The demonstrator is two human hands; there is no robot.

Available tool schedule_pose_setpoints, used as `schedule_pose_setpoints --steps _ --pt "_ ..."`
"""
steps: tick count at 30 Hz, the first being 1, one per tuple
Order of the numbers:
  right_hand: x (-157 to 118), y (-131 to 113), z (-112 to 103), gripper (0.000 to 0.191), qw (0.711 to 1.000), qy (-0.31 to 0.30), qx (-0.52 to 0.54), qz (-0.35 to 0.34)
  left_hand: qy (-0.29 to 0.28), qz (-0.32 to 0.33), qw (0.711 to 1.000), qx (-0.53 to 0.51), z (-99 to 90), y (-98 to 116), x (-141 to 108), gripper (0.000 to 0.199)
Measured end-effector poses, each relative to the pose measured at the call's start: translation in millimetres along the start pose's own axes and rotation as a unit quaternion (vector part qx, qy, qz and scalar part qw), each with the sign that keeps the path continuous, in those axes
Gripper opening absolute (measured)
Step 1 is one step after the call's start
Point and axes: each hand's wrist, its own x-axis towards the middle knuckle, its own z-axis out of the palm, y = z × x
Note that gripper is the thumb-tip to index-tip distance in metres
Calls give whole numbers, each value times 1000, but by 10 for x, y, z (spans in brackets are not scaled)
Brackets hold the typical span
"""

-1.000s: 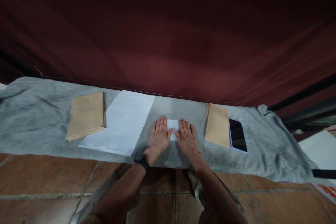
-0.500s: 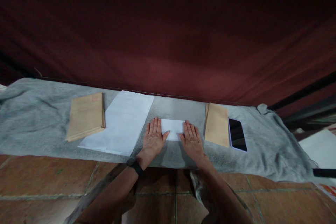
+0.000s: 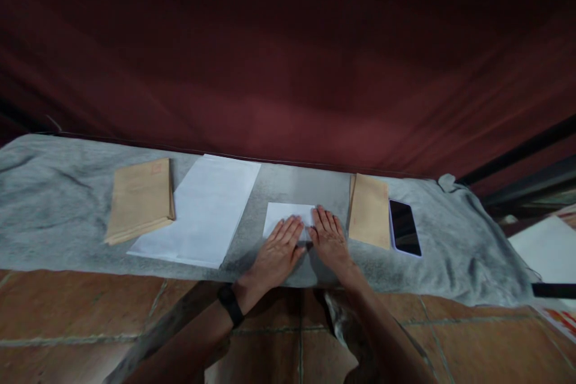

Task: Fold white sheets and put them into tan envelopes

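A small white piece of paper (image 3: 279, 213), which looks folded, lies on the grey cloth in front of me. My left hand (image 3: 279, 252) rests flat across its lower middle, fingers stretched out. At its right edge lies my right hand (image 3: 329, 241), palm down with the fingers extended. The two hands almost meet over the paper, and they cover its lower right part. To the left is a stack of larger white sheets (image 3: 207, 210). Right of my right hand are a few brown envelopes (image 3: 369, 211).
A thicker pile of brown envelopes (image 3: 140, 195) overlaps the white sheets at the left. A phone (image 3: 405, 228) with a dark screen lies beside the right envelopes. The grey cloth (image 3: 468, 246) is wrinkled toward its right end. Behind it hangs a dark red curtain (image 3: 288, 84).
My left hand has slid right, from the paper's left edge onto its middle, uncovering the left edge. My right hand stays at the right edge. The view has shifted slightly.
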Motion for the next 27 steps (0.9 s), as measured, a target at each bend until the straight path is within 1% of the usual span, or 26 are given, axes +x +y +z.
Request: schedule_pose_setpoints --steps 2,5,11,15,19,22,27 --pt "-4 13 0 55 1000 -1 1 -6 -12 22 1000 -8 38 82 -33 57" --pt "-6 26 5 55 1000 3 2 -7 -13 19 1000 -8 65 103 -79 61" --pt "-1 27 -10 54 1000 5 3 -3 2 -3 1000 11 20 -59 -192 67" --pt "26 50 -48 53 1000 -4 16 1 14 -35 999 21 -20 -147 -261 71" --pt "127 50 -65 51 999 -18 38 10 13 -62 998 29 -26 -136 -281 73" --pt "238 2 -50 52 998 -26 52 17 6 -76 997 35 -22 -98 -269 75" --pt "415 -77 -29 51 998 -37 57 8 -5 -70 997 41 -51 -95 -246 73"
